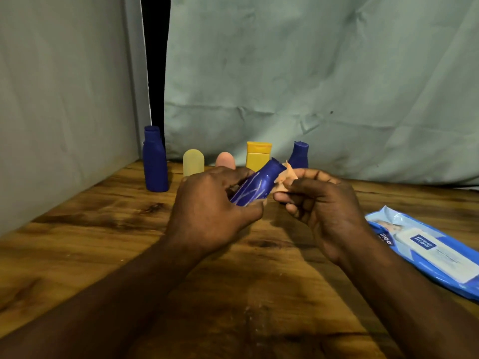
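Two bare forearms reach in from the near edge over the wooden table [103, 229]. The left hand [215, 211] wraps its fingers and thumb round the streaked blue bottle [256, 186], holding it above the table, tilted, with its top pointing up and away to the right. The right hand [321, 211] pinches a small peach cloth [285, 177] between thumb and curled fingers, and the cloth touches the streaked bottle near its upper end.

Behind the streaked bottle a row stands along the back of the table. The tall blue bottle [155, 161] is well off to its left, the pale yellow cap [193, 161] and the pink cap [226, 159] are nearer, the yellow bottle [258, 155] is straight behind it, and the small blue bottle [299, 155] is just to its right. Well to the right of the streaked bottle and closer to the camera, a blue pack of wipes [427, 252] lies flat on the wood. A pale green sheet [311, 73] hangs behind everything.
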